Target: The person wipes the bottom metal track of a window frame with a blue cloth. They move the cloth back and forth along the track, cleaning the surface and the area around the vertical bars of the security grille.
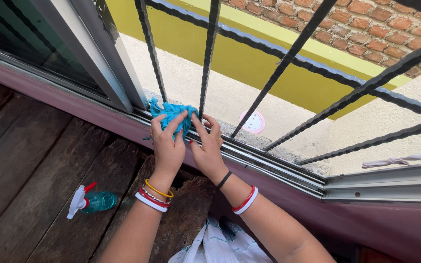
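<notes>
My left hand (166, 143) and my right hand (206, 146) both press a crumpled blue cloth (170, 114) against the metal window track (264, 158) at the base of a black twisted window bar (205, 63). The left hand's fingers lie over the cloth. On the cloth's right side rest the fingertips of the right hand. Both wrists wear red, white and yellow bangles.
A teal spray bottle (93, 201) with a white and red trigger lies on the dark wooden surface (30, 170) at lower left. A sliding glass pane (35, 44) stands at upper left. Black grille bars (361, 87) span the opening. A white cloth (220, 243) lies below my arms.
</notes>
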